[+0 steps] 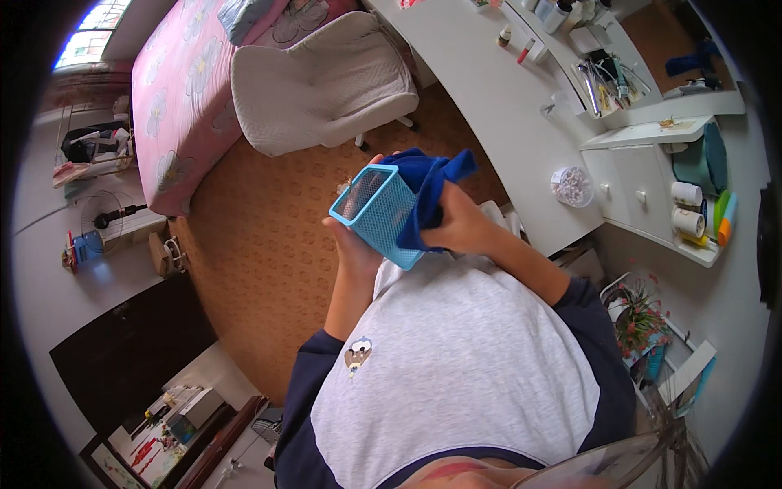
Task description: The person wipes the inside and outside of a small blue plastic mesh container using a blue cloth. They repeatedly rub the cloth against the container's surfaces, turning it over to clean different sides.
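Brown patterned floor is seen, from the head view, beneath the light-blue mesh holder; its side is clasped by the left hand — dark-blue cloth is pinched in the right hand; light, flat pressure is advised.
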Demonstrator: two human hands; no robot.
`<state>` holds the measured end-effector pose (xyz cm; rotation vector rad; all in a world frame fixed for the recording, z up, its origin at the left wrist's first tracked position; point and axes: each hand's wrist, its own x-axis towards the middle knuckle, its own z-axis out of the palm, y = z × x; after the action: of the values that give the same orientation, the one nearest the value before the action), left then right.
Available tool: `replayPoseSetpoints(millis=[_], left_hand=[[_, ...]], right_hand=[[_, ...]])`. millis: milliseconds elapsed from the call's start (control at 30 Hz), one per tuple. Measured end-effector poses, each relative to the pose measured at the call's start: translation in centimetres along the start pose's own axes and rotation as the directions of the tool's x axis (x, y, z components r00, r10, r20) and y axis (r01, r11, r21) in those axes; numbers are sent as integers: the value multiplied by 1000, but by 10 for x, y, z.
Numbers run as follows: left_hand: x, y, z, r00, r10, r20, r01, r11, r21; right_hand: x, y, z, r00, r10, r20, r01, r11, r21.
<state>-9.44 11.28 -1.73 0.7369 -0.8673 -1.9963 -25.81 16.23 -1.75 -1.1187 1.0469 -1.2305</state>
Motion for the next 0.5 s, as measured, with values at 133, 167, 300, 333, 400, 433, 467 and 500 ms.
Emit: replayPoseSetpoints(millis=[133, 167, 300, 333, 400, 433, 467, 500], left_hand=[[-1, -8, -4, 994, -38, -105, 33, 998, -53], [0, -9, 1, 994, -23, -102, 17, 998, -59], [0, -12, 9, 987, -3, -163, 0, 1000, -20], [-1, -14, 7, 981, -13, -192, 14, 1000, 5], [-5, -27, -12, 986, -48, -157, 30, 993, -110], [-6, -28, -11, 988, -62, -138, 38, 985, -171], [-7, -30, -9, 984, -68, -162, 35, 981, -193], [-9, -33, -4, 980, -74, -186, 32, 976, -216]], right_hand=[[-4, 3, -12, 990, -19, 140, 59, 955, -291], [-2, 9, -13, 994, -70, 84, 87, 970, -226], [-2, 10, -27, 992, 100, -82, -113, 979, -168], [-3, 13, -29, 991, 88, -102, -102, 986, -132], [-3, 17, -32, 988, 67, -139, -76, 995, -63], [-4, 17, -33, 992, 73, -106, -81, 995, -66], [-4, 15, -34, 994, 80, -73, -85, 994, -69], [-5, 13, -36, 995, 87, -41, -89, 993, -71]])
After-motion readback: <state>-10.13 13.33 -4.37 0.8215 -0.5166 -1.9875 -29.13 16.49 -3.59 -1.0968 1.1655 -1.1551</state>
